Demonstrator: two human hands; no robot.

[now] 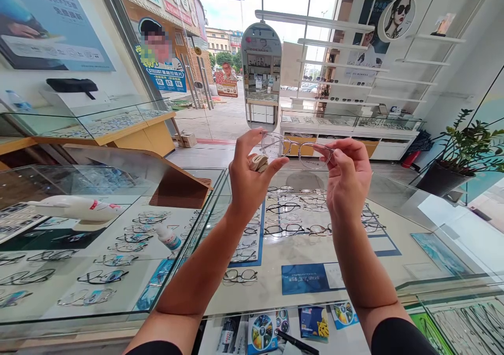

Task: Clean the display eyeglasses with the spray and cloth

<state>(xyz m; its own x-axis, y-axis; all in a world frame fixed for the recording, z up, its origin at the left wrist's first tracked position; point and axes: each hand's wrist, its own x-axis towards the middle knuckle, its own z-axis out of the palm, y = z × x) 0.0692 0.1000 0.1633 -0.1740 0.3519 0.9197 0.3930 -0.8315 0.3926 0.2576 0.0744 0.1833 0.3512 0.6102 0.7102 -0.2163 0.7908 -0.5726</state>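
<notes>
A pair of clear-framed glasses (pixel 301 150) is held up above the glass display case, between my two hands. My left hand (pixel 252 171) has its fingers at the left end of the frame, with a crumpled beige cloth (pixel 259 163) tucked in the palm. On the other side, my right hand (pixel 349 174) pinches the right end of the frame between thumb and fingers. Rows of glasses (pixel 289 229) lie in the case below, some on blue-edged trays.
To the left are another glass case with glasses (pixel 103 276), a white bottle (pixel 168 237) and a white device (pixel 79 208). An oval mirror (pixel 262 76) stands ahead. At right is a potted plant (pixel 444 171). A black pen (pixel 297 342) lies near leaflets at the front.
</notes>
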